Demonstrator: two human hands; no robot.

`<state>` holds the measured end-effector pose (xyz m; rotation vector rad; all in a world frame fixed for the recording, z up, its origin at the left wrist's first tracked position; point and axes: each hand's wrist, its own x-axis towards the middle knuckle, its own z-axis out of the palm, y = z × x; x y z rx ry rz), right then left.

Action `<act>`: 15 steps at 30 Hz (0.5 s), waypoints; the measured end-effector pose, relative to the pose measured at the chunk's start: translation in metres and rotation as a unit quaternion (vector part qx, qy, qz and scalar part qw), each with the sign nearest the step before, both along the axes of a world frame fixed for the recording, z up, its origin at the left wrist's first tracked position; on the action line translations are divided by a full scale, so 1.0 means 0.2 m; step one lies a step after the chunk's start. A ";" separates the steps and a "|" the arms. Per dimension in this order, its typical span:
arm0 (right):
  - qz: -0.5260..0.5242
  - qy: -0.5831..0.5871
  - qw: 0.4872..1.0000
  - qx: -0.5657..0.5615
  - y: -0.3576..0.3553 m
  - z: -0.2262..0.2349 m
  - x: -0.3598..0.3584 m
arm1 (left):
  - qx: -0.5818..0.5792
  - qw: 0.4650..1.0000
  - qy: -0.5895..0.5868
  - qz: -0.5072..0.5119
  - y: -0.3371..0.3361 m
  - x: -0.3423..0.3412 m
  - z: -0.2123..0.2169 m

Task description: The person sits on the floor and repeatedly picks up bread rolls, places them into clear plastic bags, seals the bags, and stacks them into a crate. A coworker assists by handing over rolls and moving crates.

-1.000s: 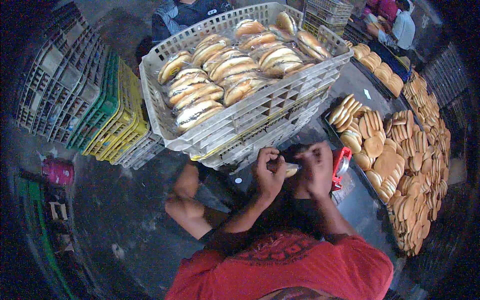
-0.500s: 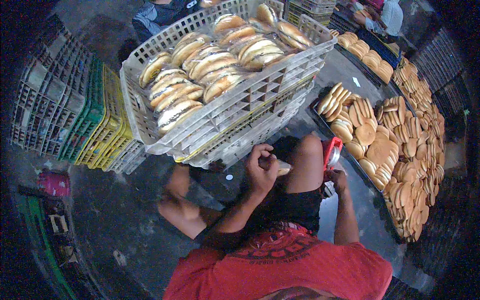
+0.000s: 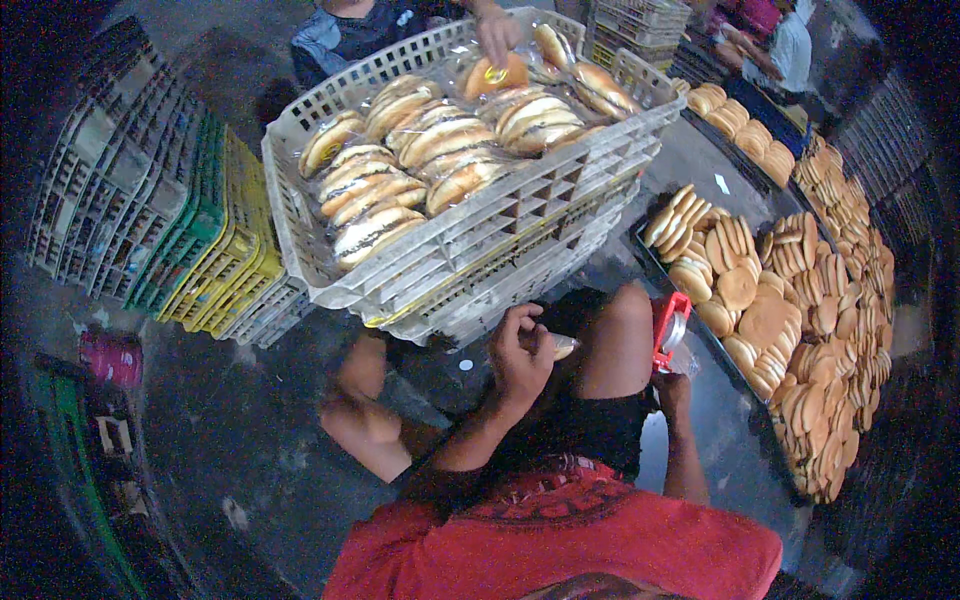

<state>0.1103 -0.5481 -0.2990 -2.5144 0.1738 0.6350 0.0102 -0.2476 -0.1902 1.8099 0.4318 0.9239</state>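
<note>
My left hand [image 3: 520, 368] is closed, fingers curled in above my lap. A pale bun [image 3: 565, 347], mostly hidden, sticks out past its right side. By my right knee stands a red tape dispenser [image 3: 671, 332] with a roll of tape in it. Just below it my right hand [image 3: 674, 388] is closed on a clear plastic wrapper [image 3: 685, 361], its fingers partly hidden. In front of me a grey crate [image 3: 480, 215] tops a stack and holds several rows of wrapped buns [image 3: 440, 135]. A co-worker's hand [image 3: 496, 35] touches a wrapped bun [image 3: 497, 75] at its far side.
To the right, a tray [image 3: 690, 318] and a long pile of unwrapped buns [image 3: 820, 300] reach back toward other trays. Stacked grey, green and yellow crates [image 3: 205, 230] stand on the left. Another person [image 3: 785, 50] sits at the far right. A pink object [image 3: 110, 358] lies far left.
The co-worker's hand has come into the crate's far side, onto a wrapped bun. Clear plastic now shows above my right hand, beside the dispenser. My left hand stays nearly in place.
</note>
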 end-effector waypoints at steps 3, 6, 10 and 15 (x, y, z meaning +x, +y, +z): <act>0.022 -0.159 0.936 0.313 0.28 0.25 -0.05 | 0.059 0.998 0.024 0.025 -0.01 0.00 -0.02; 0.215 -0.128 0.855 0.454 0.57 0.46 -0.08 | 0.056 0.998 0.039 -0.003 -0.06 -0.01 -0.04; 0.156 0.034 0.868 0.470 0.86 0.57 -0.16 | 0.088 0.996 0.008 0.026 -0.07 -0.06 -0.05; 0.146 -0.030 0.847 0.510 0.96 0.58 -0.22 | 0.121 0.992 0.001 0.025 -0.01 -0.13 -0.02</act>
